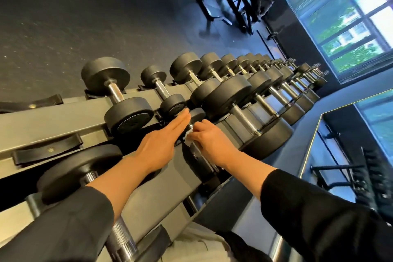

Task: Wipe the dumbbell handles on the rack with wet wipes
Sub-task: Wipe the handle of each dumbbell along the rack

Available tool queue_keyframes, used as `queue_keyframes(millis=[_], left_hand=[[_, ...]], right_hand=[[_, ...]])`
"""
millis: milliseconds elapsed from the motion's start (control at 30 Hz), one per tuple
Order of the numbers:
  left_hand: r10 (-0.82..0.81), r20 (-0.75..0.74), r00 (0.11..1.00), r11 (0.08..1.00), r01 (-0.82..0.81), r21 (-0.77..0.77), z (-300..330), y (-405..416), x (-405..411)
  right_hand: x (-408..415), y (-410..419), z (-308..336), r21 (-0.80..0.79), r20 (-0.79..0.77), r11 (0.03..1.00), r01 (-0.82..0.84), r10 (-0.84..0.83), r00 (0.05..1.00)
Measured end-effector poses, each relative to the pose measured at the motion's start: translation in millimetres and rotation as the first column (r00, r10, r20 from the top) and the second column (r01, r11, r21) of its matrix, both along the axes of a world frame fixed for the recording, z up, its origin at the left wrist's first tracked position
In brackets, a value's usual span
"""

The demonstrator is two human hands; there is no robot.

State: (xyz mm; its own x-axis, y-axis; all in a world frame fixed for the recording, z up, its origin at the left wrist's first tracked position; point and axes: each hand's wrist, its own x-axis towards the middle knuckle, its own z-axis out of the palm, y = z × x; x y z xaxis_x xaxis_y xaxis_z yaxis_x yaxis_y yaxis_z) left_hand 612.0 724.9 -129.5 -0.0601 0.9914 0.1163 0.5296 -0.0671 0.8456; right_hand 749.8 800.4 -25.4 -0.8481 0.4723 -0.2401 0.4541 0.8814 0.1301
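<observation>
Head view, tilted. Long grey steel two-tier dumbbell rack [53, 117] runs from the near left toward the far right end by the windows [348, 25].

Right hand [209, 141]: grip curled narrow around the knurled chrome handle [196, 151] of a small black round-headed dumbbell [196, 115] on the lower tier, near the rack's near end. A small white wet wipe [187, 136] is pinched between fingers and handle — only a scrap of it shows.

Left hand [163, 140]: grip wide, fingers straight and together, holding nothing; fingertips reach the dark gap just beside the small dumbbell's head. Contact there — cannot tell.

Upper tier: a row of black dumbbells with chrome handles [244, 91], receding to the far end. Both sleeves [314, 212] are black. Dark speckled rubber floor [63, 17] lies beyond the rack.
</observation>
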Motion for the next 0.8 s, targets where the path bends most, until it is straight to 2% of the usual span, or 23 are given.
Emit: queue_keyframes(millis=[100,267,367,467,533,667,800], left_hand=[[-0.019,0.020,1.000,0.999,0.019,0.028,-5.4,2.7,-1.0],[-0.035,-0.058,0.998,0.999,0.037,0.040,-4.7,2.2,-0.6],[-0.025,-0.093,0.995,0.999,0.028,0.038,-8.0,1.0,-0.3],[-0.001,-0.101,0.995,0.998,0.006,0.056,-6.2,-3.9,-1.5],[0.052,-0.072,0.996,0.995,-0.046,0.087,0.3,-9.0,-1.5],[0.230,-0.078,0.970,0.951,-0.207,0.231,15.6,-13.3,1.2],[0.238,-0.118,0.964,0.933,-0.193,0.303,38.3,-8.6,13.5]], right_hand=[[4.2,1.0,4.2,-0.040,0.032,0.999,0.020,-0.019,0.999],[28.9,0.4,19.5,-0.145,0.176,0.987,0.076,-0.050,0.983],[35.6,-0.4,23.7,-0.233,0.266,0.953,0.193,-0.129,0.955],[37.0,1.2,27.7,-0.329,0.291,0.890,0.315,-0.222,0.931],[40.5,4.5,33.1,-0.359,0.247,0.875,0.326,-0.248,0.937],[55.6,20.2,48.8,-0.332,0.006,0.911,0.246,-0.259,0.966],[70.4,45.9,65.5,-0.307,-0.146,0.926,0.222,-0.277,0.950]])
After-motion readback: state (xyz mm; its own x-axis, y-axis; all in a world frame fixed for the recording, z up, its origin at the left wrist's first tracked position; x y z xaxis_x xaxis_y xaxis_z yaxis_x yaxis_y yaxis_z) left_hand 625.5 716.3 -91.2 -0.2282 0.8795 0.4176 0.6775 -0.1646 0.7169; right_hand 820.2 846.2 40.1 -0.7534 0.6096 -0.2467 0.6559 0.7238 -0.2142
